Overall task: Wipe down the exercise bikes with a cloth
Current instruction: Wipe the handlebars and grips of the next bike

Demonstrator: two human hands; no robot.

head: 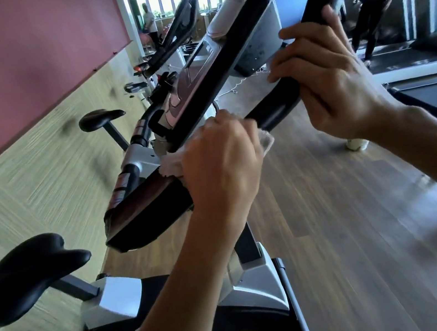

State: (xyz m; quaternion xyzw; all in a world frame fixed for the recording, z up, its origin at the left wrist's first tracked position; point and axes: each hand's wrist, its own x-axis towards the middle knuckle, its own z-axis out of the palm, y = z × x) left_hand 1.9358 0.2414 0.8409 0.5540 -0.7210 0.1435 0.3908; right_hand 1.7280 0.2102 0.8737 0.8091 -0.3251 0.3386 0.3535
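Saddle (26,275) left of console (200,104), treadmill (421,65) right, more bikes (180,23) behind

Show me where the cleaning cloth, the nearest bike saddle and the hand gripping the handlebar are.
white cloth (265,141), head view, on the edge that shows beside the left hand.
nearest black saddle (23,275), head view, on its top surface.
right hand (334,86), head view, on its back.

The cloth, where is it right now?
In the head view the white cloth sits near the middle, bunched under the left hand against the bike's black handlebar, while the right hand grips the bar further up.
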